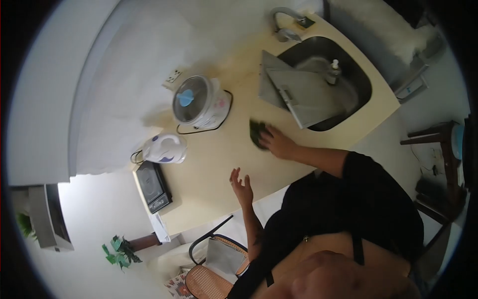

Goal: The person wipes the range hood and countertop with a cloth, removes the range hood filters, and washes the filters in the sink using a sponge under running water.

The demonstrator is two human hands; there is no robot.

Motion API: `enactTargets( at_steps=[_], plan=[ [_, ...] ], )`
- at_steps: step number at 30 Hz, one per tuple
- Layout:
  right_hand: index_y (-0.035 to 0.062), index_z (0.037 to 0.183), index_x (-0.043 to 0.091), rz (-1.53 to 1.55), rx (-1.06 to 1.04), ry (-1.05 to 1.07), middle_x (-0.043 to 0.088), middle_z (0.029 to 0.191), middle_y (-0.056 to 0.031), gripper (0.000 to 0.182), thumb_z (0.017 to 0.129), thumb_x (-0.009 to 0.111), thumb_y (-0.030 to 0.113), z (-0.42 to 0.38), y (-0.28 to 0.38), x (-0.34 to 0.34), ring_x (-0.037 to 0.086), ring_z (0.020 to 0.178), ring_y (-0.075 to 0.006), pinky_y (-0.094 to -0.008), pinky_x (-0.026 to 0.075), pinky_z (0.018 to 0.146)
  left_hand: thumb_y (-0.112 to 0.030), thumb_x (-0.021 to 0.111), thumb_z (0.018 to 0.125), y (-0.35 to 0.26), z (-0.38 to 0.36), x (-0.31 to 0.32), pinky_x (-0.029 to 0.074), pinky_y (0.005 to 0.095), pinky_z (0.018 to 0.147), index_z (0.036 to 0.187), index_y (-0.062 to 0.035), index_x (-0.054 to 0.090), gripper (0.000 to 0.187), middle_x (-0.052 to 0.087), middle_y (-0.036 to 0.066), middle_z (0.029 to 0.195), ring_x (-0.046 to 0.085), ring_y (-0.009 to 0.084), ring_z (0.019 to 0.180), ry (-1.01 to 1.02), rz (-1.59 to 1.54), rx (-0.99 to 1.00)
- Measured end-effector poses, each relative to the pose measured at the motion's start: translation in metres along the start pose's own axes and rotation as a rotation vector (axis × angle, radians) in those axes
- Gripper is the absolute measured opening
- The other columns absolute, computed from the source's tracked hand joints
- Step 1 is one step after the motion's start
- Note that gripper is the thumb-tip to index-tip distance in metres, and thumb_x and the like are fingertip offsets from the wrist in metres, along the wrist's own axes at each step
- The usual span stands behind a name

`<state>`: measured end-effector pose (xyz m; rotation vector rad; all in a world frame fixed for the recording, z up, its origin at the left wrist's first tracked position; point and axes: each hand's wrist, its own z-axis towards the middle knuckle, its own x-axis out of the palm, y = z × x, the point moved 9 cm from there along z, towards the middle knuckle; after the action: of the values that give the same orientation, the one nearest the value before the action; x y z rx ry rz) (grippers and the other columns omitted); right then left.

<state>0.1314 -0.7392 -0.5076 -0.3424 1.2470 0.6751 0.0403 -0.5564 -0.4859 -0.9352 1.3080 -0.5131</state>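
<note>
Green, one cloth (255, 131) lies under the right hand (277, 142).

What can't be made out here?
Head view: part of the dark green cloth, hidden under the right hand.
Head view: part of the sink floor, behind the grey panel.
Head view: any label on the pump bottle, too small.
Head view: the electric cooker contents, behind its dim lid.
</note>
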Motion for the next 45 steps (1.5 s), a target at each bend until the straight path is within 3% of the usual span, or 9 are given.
enactTargets(
  at_steps=[4,14,18,20,24,26,30,38,45],
  plan=[
    [0.0131,0.107,0.059,0.464,-0.211,0.1,0.044,0.125,-0.0086,0.049,0.058,0.064,0.01,-0.111,-0.033,-0.057,0.03,0.124,-0.0352,-0.045,0.029,0.101,-0.009,0.056,0.082,-0.069,0.038,0.045,0.043,0.0378,0.086,0.117,-0.0066,0.047,0.036,0.045,0.011,0.121,0.048,0.0253,0.107,0.134,-0.114,0.096],
    [0.0107,0.086,0.059,0.153,0.493,0.049,0.046,0.114,-0.0093,0.026,0.061,0.068,0.015,-0.253,-0.291,-0.175,0.034,0.117,-0.034,-0.0483,0.026,0.099,-0.024,0.055,0.085,-0.159,0.057,0.189,0.048,0.0325,0.074,0.106,-0.0003,0.054,0.032,0.062,0.013,0.088,0.06,0.0235,0.082,0.319,-0.154,0.032],
    [0.0073,0.075,0.057,0.149,0.289,-0.099,0.049,0.105,-0.0097,0.017,0.071,0.067,0.021,-0.208,-0.329,-0.193,0.038,0.112,-0.0334,-0.0459,0.027,0.098,-0.021,0.056,0.083,-0.148,0.061,0.228,0.047,0.0304,0.071,0.105,0.0013,0.054,0.032,0.063,0.012,0.09,0.06,0.02,0.08,0.254,0.017,-0.165],
    [0.0046,0.079,0.056,0.618,0.55,-0.245,0.053,0.095,-0.0097,0.019,0.077,0.063,0.022,-0.176,-0.384,-0.166,0.048,0.101,-0.0303,-0.0367,0.037,0.089,-0.02,0.059,0.079,-0.18,0.063,0.228,0.047,0.0331,0.069,0.104,0.0017,0.054,0.034,0.063,0.015,0.086,0.061,0.0256,0.08,0.136,0.12,-0.09],
    [0.0055,0.106,0.053,0.975,0.431,-0.291,0.056,0.095,-0.0079,0.031,0.082,0.059,0.024,-0.05,-0.419,-0.097,0.056,0.082,-0.0197,-0.0286,0.045,0.07,-0.022,0.06,0.075,-0.201,0.074,0.237,0.046,0.0385,0.074,0.104,-0.0001,0.053,0.037,0.061,0.018,0.09,0.059,0.0319,0.085,0.036,0.155,0.036],
    [0.0086,0.117,0.047,1.261,0.775,-0.084,0.054,0.104,-0.0075,0.043,0.08,0.061,0.025,-0.006,-0.431,-0.055,0.054,0.088,-0.0184,-0.0308,0.045,0.073,-0.023,0.06,0.074,-0.239,0.075,0.231,0.045,0.041,0.076,0.102,-0.0004,0.053,0.037,0.06,0.02,0.093,0.058,0.0337,0.088,0.016,0.196,-0.002],
    [0.0108,0.116,0.046,1.926,0.902,0.159,0.048,0.114,-0.0082,0.045,0.078,0.059,0.032,0.046,-0.436,0.001,0.049,0.093,-0.0222,-0.0371,0.041,0.082,-0.021,0.059,0.071,-0.281,0.099,0.241,0.044,0.0434,0.077,0.1,-0.0016,0.05,0.036,0.059,0.02,0.094,0.056,0.0368,0.089,0.12,0.218,0.086],
    [0.0132,0.106,0.05,1.757,0.958,0.209,0.052,0.103,-0.0061,0.034,0.081,0.052,0.035,0.086,-0.449,-0.009,0.05,0.092,-0.0216,-0.0371,0.04,0.082,-0.025,0.059,0.069,-0.294,0.147,0.284,0.045,0.0424,0.077,0.108,-0.0029,0.05,0.046,0.058,0.023,0.095,0.056,0.0369,0.091,0.354,0.322,0.054],
    [0.009,0.099,0.056,1.664,0.741,0.025,0.052,0.087,-0.0007,0.025,0.079,0.057,0.023,0.083,-0.447,-0.064,0.049,0.073,-0.015,-0.0299,0.041,0.071,-0.028,0.052,0.075,-0.289,0.189,0.313,0.046,0.0444,0.075,0.088,0.0041,0.056,0.035,0.06,0.023,0.089,0.057,0.038,0.086,0.287,0.411,0.403]
  ],
)
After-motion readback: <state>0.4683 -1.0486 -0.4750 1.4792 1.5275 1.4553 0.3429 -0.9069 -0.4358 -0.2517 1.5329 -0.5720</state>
